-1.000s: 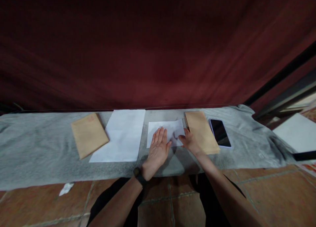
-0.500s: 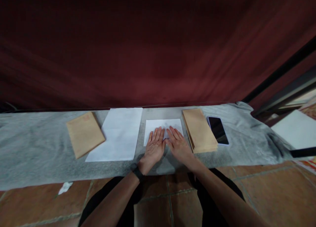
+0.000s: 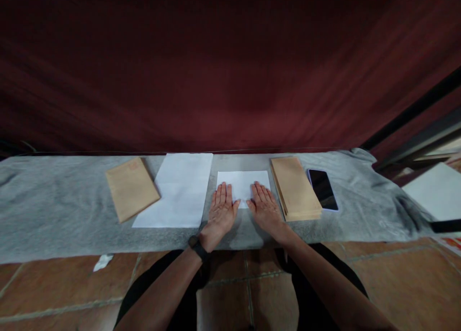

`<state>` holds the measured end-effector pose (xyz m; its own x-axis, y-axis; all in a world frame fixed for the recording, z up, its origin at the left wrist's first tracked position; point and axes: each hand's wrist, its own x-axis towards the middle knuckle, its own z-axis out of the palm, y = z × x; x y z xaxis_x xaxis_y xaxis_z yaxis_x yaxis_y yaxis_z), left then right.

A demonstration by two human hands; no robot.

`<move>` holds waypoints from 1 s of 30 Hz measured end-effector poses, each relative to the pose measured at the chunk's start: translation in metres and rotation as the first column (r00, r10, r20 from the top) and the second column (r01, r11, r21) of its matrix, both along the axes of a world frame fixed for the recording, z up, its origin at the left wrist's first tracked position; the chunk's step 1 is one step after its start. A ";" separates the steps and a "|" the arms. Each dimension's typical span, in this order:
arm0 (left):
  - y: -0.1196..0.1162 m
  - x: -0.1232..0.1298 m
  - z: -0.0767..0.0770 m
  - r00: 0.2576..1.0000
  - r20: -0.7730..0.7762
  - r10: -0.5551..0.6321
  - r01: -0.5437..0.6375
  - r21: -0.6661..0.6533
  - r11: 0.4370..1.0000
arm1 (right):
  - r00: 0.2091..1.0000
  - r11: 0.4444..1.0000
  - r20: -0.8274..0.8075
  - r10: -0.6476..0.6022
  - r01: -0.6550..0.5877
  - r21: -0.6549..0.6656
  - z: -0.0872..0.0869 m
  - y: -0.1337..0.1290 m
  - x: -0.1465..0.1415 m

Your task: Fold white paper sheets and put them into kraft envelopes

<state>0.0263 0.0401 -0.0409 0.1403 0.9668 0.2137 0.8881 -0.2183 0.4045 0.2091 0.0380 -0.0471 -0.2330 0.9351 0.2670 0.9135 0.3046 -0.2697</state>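
On the long grey cloth (image 3: 72, 230), the small white rectangular paper (image 3: 245, 178) beside stacked brown paper envelopes (image 3: 297, 189) is apparently pressed flat by the left hand (image 3: 222, 213) and right hand (image 3: 265, 212), both outstretched with nothing gripped, and even pressure seems called for next

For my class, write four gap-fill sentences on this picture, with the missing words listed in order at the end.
The dark wristband is on the person's ____ wrist.
The left hand and right hand both rest on the smaller sheet, whose colour is ____.
The phone lies to the ____ of the brown stack.
The larger sheet lies partly under the packet, whose colour is ____.
Missing words: left; white; right; brown.
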 end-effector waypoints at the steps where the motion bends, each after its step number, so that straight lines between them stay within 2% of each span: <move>1: -0.002 -0.001 0.000 1.000 0.010 0.006 -0.006 0.007 1.000 | 1.000 1.000 0.000 -0.009 0.009 0.006 -0.001 0.000 0.001; 6: -0.008 -0.008 0.004 0.999 -0.007 0.044 -0.045 -0.009 0.999 | 0.999 0.998 -0.017 -0.042 0.043 0.034 -0.004 -0.003 0.007; 10: -0.011 -0.010 0.012 0.999 -0.005 0.054 -0.054 0.000 0.999 | 0.998 0.998 -0.035 -0.060 0.061 0.030 -0.002 -0.005 0.010; 13: -0.015 -0.003 0.020 0.999 0.023 -0.036 0.036 0.009 0.999 | 0.998 0.999 -0.060 -0.036 0.037 0.018 0.003 -0.007 0.009; 15: -0.021 0.005 0.022 0.991 0.045 -0.127 0.128 -0.017 0.992 | 0.997 1.000 -0.071 0.024 -0.024 -0.003 0.008 -0.010 0.005; 19: -0.034 0.017 0.017 0.973 0.059 -0.224 0.228 -0.062 0.972 | 0.983 0.982 -0.064 0.173 -0.177 -0.063 0.014 -0.022 -0.005; 23: -0.039 0.016 0.009 0.973 0.056 -0.226 0.229 -0.062 0.971 | 0.976 0.974 -0.030 0.213 -0.215 -0.071 0.011 -0.031 -0.006; 30: -0.037 0.008 0.004 0.991 0.069 -0.112 0.116 -0.049 0.992 | 0.996 0.996 -0.015 0.093 -0.093 0.000 0.002 -0.034 0.011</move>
<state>0.0347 0.0029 -0.0366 0.2375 0.9555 0.1752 0.8298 -0.2933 0.4747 0.2203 0.0036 -0.0447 -0.3151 0.9097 0.2705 0.8771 0.3880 -0.2831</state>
